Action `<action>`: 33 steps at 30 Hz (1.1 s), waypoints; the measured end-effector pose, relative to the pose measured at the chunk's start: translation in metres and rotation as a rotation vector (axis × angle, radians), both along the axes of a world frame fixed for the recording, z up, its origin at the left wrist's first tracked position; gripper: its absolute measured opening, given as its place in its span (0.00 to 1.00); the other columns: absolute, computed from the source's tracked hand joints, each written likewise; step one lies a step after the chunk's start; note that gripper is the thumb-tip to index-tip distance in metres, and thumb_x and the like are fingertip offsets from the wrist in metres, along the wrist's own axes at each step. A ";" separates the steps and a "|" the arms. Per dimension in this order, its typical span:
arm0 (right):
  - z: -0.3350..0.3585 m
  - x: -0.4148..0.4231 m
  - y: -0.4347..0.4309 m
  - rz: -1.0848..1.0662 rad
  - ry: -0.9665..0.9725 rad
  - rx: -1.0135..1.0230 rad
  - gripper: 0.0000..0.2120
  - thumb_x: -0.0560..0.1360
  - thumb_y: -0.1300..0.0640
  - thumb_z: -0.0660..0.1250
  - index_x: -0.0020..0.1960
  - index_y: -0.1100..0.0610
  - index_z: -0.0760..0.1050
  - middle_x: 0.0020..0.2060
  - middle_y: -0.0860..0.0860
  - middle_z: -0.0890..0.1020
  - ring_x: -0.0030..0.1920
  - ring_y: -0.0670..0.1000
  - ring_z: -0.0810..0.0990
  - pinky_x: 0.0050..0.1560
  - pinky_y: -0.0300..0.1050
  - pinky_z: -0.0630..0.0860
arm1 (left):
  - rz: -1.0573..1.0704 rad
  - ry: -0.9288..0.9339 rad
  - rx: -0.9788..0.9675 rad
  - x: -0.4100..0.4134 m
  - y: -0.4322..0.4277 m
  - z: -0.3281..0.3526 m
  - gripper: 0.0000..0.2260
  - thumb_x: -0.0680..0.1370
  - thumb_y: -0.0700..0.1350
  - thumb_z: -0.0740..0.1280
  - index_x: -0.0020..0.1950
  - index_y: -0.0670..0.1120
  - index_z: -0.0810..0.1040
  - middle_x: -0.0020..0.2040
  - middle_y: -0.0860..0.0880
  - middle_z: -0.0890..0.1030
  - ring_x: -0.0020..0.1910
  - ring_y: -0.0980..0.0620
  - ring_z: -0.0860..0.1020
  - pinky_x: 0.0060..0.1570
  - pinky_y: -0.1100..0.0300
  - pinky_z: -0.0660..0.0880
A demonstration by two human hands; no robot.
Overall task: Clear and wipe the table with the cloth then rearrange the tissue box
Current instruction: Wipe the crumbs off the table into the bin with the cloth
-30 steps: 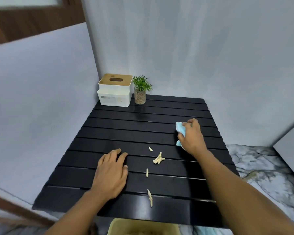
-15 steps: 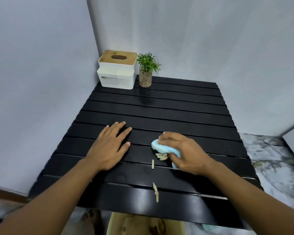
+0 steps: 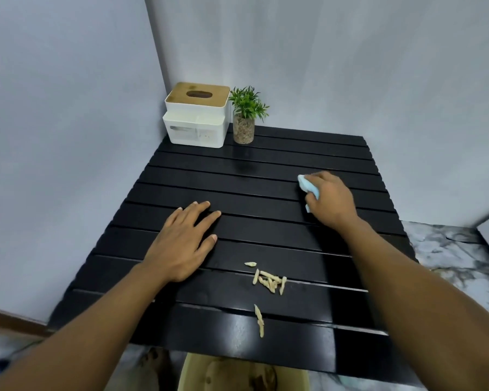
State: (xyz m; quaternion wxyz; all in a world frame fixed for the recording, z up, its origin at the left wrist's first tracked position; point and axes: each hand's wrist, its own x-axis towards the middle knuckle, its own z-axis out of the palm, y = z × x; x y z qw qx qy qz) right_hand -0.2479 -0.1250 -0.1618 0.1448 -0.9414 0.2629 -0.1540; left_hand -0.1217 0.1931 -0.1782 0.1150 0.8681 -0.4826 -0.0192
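1. Cloth (image 3: 308, 187), pale blue and bunched, sits in the head view on the far right part of the black slatted counter (image 3: 266, 193); the right hand (image 3: 332, 203) grips it, fingers curled round it, and presses it onto the slats.
2. The left hand (image 3: 181, 244) lies palm down on the counter's left middle, fingers straight, holding nothing; it is well apart from the cloth.
3. Pale scraps (image 3: 270, 280) lie in a loose cluster near the front; a longer strip (image 3: 259, 320) lies nearer the front edge; a yellowish bin (image 3: 237, 373) shows below that edge, partly cut off.
4. The tissue box (image 3: 196, 115) stands in the far left corner against the walls, a small potted plant (image 3: 246, 114) just beside it on its right; both are well apart from the hands.
5. The step in hand looks like sweeping the scraps toward the bin; it likely goes best with the cloth spread wider and pressed firmly, drawn from the far side toward the front so it gathers cluster and strip together; the gaps between slats could catch small bits, so slow strokes seem wise; the flat left hand can steady the counter.
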 end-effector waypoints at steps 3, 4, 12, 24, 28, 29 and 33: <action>-0.003 0.004 0.054 0.310 0.006 0.019 0.22 0.71 0.59 0.62 0.65 0.51 0.75 0.62 0.48 0.77 0.63 0.52 0.72 0.57 0.43 0.69 | 0.001 0.007 0.003 0.001 0.000 0.001 0.23 0.81 0.55 0.50 0.77 0.54 0.57 0.78 0.51 0.56 0.77 0.51 0.50 0.76 0.51 0.46; -0.002 0.000 0.070 0.377 0.007 0.036 0.23 0.71 0.60 0.62 0.65 0.51 0.75 0.63 0.48 0.77 0.64 0.51 0.72 0.60 0.43 0.69 | 0.002 0.015 0.001 0.000 0.000 0.002 0.23 0.81 0.54 0.51 0.77 0.54 0.57 0.78 0.51 0.56 0.77 0.51 0.50 0.76 0.51 0.46; 0.010 -0.063 0.147 0.700 0.081 0.125 0.28 0.66 0.62 0.58 0.64 0.49 0.76 0.64 0.45 0.76 0.68 0.46 0.69 0.68 0.37 0.63 | 0.117 0.029 -0.013 -0.015 0.011 0.012 0.21 0.82 0.52 0.52 0.75 0.52 0.63 0.78 0.53 0.60 0.77 0.52 0.56 0.75 0.53 0.51; 0.006 -0.072 0.121 0.232 0.015 0.068 0.24 0.71 0.63 0.61 0.66 0.51 0.74 0.65 0.45 0.73 0.67 0.48 0.68 0.62 0.36 0.64 | 0.103 0.033 -0.005 -0.051 0.042 0.005 0.22 0.83 0.55 0.46 0.78 0.55 0.55 0.79 0.55 0.51 0.78 0.55 0.47 0.75 0.55 0.41; 0.011 -0.089 0.154 0.410 0.038 0.122 0.26 0.69 0.64 0.60 0.65 0.50 0.75 0.66 0.44 0.73 0.69 0.46 0.67 0.63 0.35 0.64 | 0.107 0.042 -0.011 -0.049 0.040 0.007 0.22 0.83 0.53 0.46 0.77 0.55 0.57 0.79 0.56 0.53 0.78 0.55 0.49 0.76 0.54 0.43; 0.012 -0.096 0.162 0.450 0.052 0.129 0.26 0.69 0.64 0.59 0.65 0.49 0.75 0.66 0.43 0.73 0.69 0.46 0.66 0.64 0.36 0.65 | 0.108 0.044 -0.009 -0.049 0.040 0.007 0.22 0.83 0.53 0.46 0.77 0.55 0.57 0.79 0.55 0.53 0.78 0.55 0.49 0.76 0.54 0.44; 0.012 -0.112 0.178 0.552 0.073 0.206 0.25 0.71 0.64 0.60 0.65 0.48 0.75 0.66 0.43 0.73 0.70 0.43 0.66 0.68 0.39 0.64 | 0.107 0.048 0.006 -0.052 0.041 0.008 0.22 0.83 0.53 0.46 0.77 0.55 0.56 0.79 0.55 0.53 0.78 0.55 0.49 0.76 0.53 0.44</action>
